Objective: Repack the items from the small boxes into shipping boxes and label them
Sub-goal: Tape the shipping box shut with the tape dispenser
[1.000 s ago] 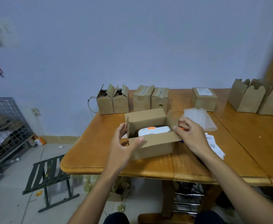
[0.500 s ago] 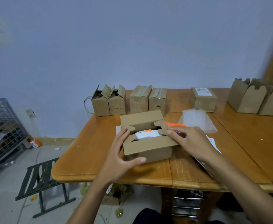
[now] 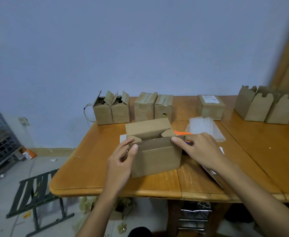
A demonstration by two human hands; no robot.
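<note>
Shipping box (image 3: 157, 158): stands near the front edge of the surface (image 3: 92, 168), just left of centre; long axis runs left to right across the view, the mouth facing up.
Front flap (image 3: 159, 144): raised almost upright, its free edge uppermost, screening the interior.
Rear flap (image 3: 148, 128): tilted back, away from the person.
Side tabs (image 3: 168, 133): two notched tabs, one at each end, folded inward over the mouth.
Contents: hidden behind the front flap; cannot be told.
Left hand (image 3: 121, 161): grasps the box's left end, thumb on the front flap's upper left corner, fingers curled round the side.
Right hand (image 3: 200, 149): released, fingers nearly straight, index tip touching the flap's upper right corner.
Orange item (image 3: 181, 133): just beside the box's right rear corner, partly hidden.
Bubble wrap (image 3: 203, 127): flat on the surface, right of the box.
Small boxes (image 3: 143, 108): four in a row along the far edge; the left two stand open with flaps up, the right two closed.
Labelled box (image 3: 210, 108): closed, with a white label on top, behind the bubble wrap.
Tall boxes (image 3: 258, 106): two at far right, notched flaps upright, contents not visible.
</note>
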